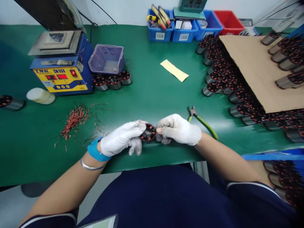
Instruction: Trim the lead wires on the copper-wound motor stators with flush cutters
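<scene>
Left of our fingers (139, 128), we see wire scraps (76, 120) | our left hand (122, 136) grasps the wound core (148, 132), between both hands | our right hand (175, 128), fingers curled at its rim, contents indiscernible | pliers (206, 125) just beyond

Blue-and-yellow CM558 unit (62, 77), metal plates (57, 41) on top. Purple bin (98, 60), right of unit. Off-white cylinder (41, 96), on its side. Pale yellow paper strip (174, 70), flat on table (142, 91). Rear row: three blue bins (152, 35); red bin (228, 21), rightmost.

Gloved fingers (140, 128) partly hide the copper-wound part (148, 133).
</scene>
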Available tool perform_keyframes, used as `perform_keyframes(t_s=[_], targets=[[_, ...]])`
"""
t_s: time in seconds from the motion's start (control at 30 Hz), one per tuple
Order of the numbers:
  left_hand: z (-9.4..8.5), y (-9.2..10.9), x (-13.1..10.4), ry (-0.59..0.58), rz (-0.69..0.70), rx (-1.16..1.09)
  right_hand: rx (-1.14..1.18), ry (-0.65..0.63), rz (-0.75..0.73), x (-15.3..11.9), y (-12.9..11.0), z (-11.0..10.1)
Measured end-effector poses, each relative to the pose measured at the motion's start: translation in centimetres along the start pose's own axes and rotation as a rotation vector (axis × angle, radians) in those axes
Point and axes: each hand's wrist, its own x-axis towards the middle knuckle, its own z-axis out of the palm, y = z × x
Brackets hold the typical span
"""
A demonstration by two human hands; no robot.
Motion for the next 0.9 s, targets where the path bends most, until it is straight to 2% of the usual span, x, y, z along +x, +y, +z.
perform_keyframes(t_s=[0.07, 0.13, 0.23, 0.37, 0.4, 0.43, 0.47, 0.5, 0.53, 0.57, 0.63, 0.67, 0.7, 0.77, 0.83, 0.9], targets=[[0.7, -0.1, -0.1, 0.076, 0.137, -0.007, 0.034, 0.025, -0.014, 0.1, 0.0, -0.2], [1.2, -0.2, -0.1, 0.153, 0.347, 0.054, 0.066, 0.048, -0.037, 0.3, 0.1, -0.3], [1.4, -0.6, -0.8, 0.262, 0.665, 0.373, 0.123, 0.059, -0.049, 0.6, 0.3, -0.1], [1.7, -1.3, -1.6, 0.404, 0.986, 0.919, 0.256, 0.057, -0.081, 0.6, 0.3, 0.4], [1.8, -1.4, -1.6, 0.486, 1.045, 0.935, 0.266, 0.049, -0.091, 0.6, 0.4, 0.5], [1.9, -1.4, -1.4, 0.597, 1.08, 0.853, 0.263, 0.043, -0.096, 0.5, 0.4, 0.5], [1.9, -1.4, -1.0, 0.696, 1.053, 0.689, 0.252, 0.044, -0.1, 0.4, 0.4, 0.5], [1.8, -1.2, -0.6, 0.733, 0.946, 0.482, 0.233, 0.051, -0.105, 0.3, 0.4, 0.4], [1.7, -1.0, -0.2, 0.673, 0.758, 0.28, 0.211, 0.062, -0.113, 0.2, 0.4, 0.4], [1.5, -0.7, 0.1, 0.525, 0.514, 0.117, 0.185, 0.073, -0.126, 0.1, 0.5, 0.3], [1.1, -0.1, 0.5, 0.117, 0.046, -0.05, 0.131, 0.086, -0.161, 0.1, 0.6, 0.3], [0.9, 0.1, 0.5, -0.03, -0.091, -0.087, 0.112, 0.09, -0.169, 0.1, 0.6, 0.2], [0.9, 0.2, 0.3, -0.097, -0.139, -0.105, 0.105, 0.093, -0.166, 0.2, 0.7, 0.2], [0.9, 0.1, 0.0, -0.054, -0.04, -0.076, 0.124, 0.095, -0.134, 0.4, 0.7, 0.2], [1.2, -0.1, -0.3, 0.053, 0.21, 0.027, 0.175, 0.084, -0.11, 0.6, 0.7, 0.2], [1.6, -0.5, -0.5, 0.166, 0.522, 0.207, 0.237, 0.073, -0.113, 0.9, 0.8, 0.2]])
